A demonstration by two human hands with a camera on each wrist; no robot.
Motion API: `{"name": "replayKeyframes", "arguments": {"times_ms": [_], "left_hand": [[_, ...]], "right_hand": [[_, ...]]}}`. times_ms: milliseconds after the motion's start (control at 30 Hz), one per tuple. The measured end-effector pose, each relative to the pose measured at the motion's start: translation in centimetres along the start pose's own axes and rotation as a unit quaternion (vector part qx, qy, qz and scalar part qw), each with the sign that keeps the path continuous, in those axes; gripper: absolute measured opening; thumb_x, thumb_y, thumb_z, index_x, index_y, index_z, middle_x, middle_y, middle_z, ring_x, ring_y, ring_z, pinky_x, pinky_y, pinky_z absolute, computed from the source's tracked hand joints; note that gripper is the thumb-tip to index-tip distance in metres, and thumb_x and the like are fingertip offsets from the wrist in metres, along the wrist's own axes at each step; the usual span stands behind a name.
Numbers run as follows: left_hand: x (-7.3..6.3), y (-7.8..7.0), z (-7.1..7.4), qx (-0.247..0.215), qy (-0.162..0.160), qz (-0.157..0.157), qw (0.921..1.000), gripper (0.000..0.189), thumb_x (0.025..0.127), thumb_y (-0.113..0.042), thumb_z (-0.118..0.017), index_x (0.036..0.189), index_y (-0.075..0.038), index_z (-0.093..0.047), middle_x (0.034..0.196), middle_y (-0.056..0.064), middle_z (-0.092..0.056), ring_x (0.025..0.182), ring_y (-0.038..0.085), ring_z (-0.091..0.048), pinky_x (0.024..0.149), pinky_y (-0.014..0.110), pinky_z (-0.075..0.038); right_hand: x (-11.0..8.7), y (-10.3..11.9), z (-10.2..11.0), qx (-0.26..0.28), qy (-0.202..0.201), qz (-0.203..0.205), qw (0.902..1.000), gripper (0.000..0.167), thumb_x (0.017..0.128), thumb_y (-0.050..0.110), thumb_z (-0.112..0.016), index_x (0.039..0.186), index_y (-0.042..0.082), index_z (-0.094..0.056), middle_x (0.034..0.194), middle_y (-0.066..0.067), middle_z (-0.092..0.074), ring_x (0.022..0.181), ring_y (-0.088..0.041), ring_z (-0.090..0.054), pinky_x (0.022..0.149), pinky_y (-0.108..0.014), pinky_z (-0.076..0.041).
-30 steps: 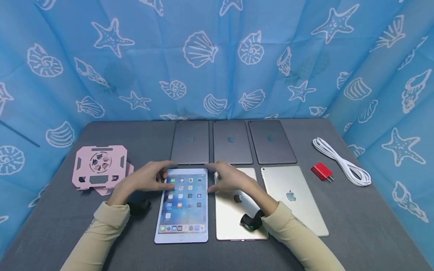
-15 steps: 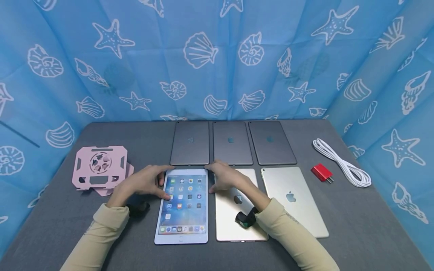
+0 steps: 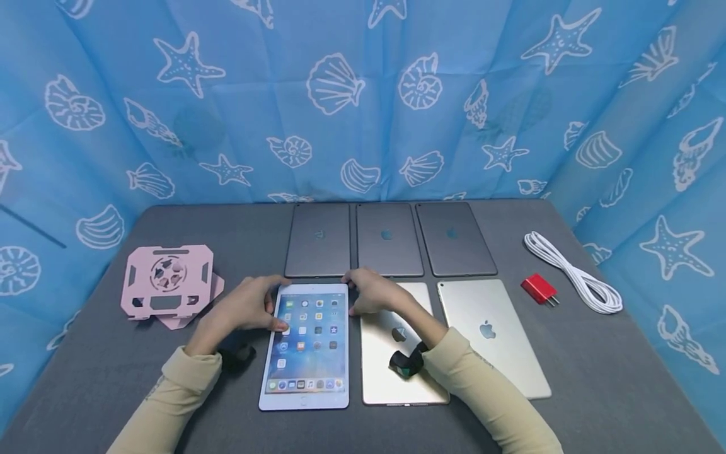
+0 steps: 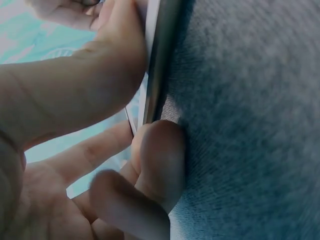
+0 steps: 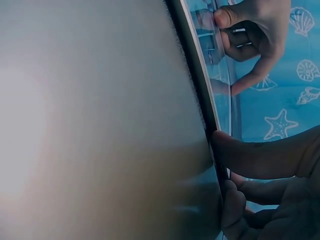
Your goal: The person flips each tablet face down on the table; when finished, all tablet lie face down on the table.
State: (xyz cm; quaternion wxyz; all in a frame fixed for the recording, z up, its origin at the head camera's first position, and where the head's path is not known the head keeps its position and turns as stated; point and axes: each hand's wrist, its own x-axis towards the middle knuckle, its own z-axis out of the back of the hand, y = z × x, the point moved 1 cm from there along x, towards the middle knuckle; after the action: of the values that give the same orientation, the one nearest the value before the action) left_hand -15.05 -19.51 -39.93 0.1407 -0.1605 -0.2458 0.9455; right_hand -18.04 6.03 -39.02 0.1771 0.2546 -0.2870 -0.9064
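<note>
A white tablet [image 3: 306,373] lies face up with its screen lit and app icons showing. My left hand [image 3: 245,308] grips its upper left side, thumb on the screen and index finger at the top corner. In the left wrist view, the thumb [image 4: 75,95] lies over the tablet's edge [image 4: 151,65] while other fingers curl beside it near the cloth. My right hand [image 3: 375,292] holds the upper right corner. Seen from the right wrist, its thumb [image 5: 260,157] meets the tablet's side edge, with curled fingers close by.
Right of it lie two gold tablets [image 3: 404,372] [image 3: 495,340], backs up. Three dark grey tablets [image 3: 319,258] form a row behind. A pink stand [image 3: 195,284] stands left; a red charger plug [image 3: 537,287] and coiled white cable [image 3: 574,272] lie right. A blue curtain [image 3: 374,126] borders the table.
The left thumb has slid slightly down and left along the screen's edge. My right hand has shifted a little, its thumb drawing in against the tablet. The tablet stays nearly in place.
</note>
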Motion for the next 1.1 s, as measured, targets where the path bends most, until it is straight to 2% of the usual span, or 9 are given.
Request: {"name": "replayKeyframes", "arguments": {"times_ms": [167, 500, 633, 733, 867, 1100], "left_hand": [[0.0, 0.0, 0.0, -0.008, -0.002, 0.008, 0.9999, 0.084, 0.073, -0.021, -0.093, 0.144, 0.000, -0.054, 0.071, 0.002, -0.057, 0.063, 0.013, -0.051, 0.056, 0.026, -0.039], [0.1, -0.1, 0.0, -0.004, 0.008, 0.016, 0.9998, 0.083, 0.074, -0.021, -0.093, 0.144, -0.002, -0.052, 0.071, 0.002, -0.059, 0.063, 0.013, -0.052, 0.056, 0.027, -0.040], [0.1, 0.0, 0.0, -0.005, 0.010, 0.019, 0.9998, 0.084, 0.075, -0.022, -0.092, 0.146, -0.002, -0.052, 0.070, 0.001, -0.059, 0.061, 0.012, -0.052, 0.055, 0.026, -0.040], [0.0, 0.2, 0.0, -0.010, 0.009, 0.023, 0.9996, 0.084, 0.075, -0.021, -0.092, 0.146, -0.003, -0.052, 0.069, 0.000, -0.060, 0.060, 0.012, -0.053, 0.056, 0.026, -0.041], [-0.1, 0.4, 0.1, -0.021, 0.010, 0.023, 0.9995, 0.084, 0.075, -0.020, -0.092, 0.147, -0.003, -0.051, 0.069, 0.000, -0.061, 0.060, 0.013, -0.053, 0.056, 0.027, -0.042], [-0.2, 0.6, 0.1, -0.040, 0.009, 0.017, 0.9990, 0.084, 0.076, -0.020, -0.091, 0.147, -0.001, -0.051, 0.067, -0.001, -0.064, 0.058, 0.012, -0.056, 0.057, 0.028, -0.044]], "right_hand": [[0.2, 0.0, 0.0, 0.040, 0.016, -0.022, 0.9988, 0.061, 0.081, -0.003, -0.081, 0.137, 0.000, -0.055, 0.128, -0.015, -0.057, 0.117, -0.028, -0.054, 0.107, -0.044, -0.047], [-0.1, -0.3, 0.3, 0.109, 0.025, -0.013, 0.9936, 0.061, 0.080, -0.007, -0.080, 0.135, -0.001, -0.055, 0.123, -0.016, -0.059, 0.115, -0.029, -0.056, 0.107, -0.045, -0.048], [-0.1, -0.6, 0.5, 0.148, 0.035, -0.004, 0.9884, 0.060, 0.081, -0.010, -0.077, 0.136, -0.003, -0.054, 0.116, -0.013, -0.058, 0.107, -0.024, -0.054, 0.098, -0.037, -0.049], [0.1, -1.0, 0.6, 0.213, 0.053, 0.001, 0.9755, 0.062, 0.082, -0.014, -0.073, 0.139, -0.007, -0.050, 0.113, -0.013, -0.058, 0.104, -0.021, -0.057, 0.092, -0.030, -0.054], [0.2, -1.6, 0.8, 0.309, 0.072, 0.002, 0.9485, 0.066, 0.083, -0.018, -0.069, 0.144, -0.011, -0.045, 0.119, -0.020, -0.060, 0.105, -0.023, -0.065, 0.090, -0.029, -0.059], [0.4, -2.3, 0.9, 0.414, 0.071, 0.034, 0.9071, 0.063, 0.089, -0.018, -0.062, 0.148, -0.010, -0.043, 0.135, -0.032, -0.059, 0.098, -0.014, -0.071, 0.092, -0.028, -0.059]]}}
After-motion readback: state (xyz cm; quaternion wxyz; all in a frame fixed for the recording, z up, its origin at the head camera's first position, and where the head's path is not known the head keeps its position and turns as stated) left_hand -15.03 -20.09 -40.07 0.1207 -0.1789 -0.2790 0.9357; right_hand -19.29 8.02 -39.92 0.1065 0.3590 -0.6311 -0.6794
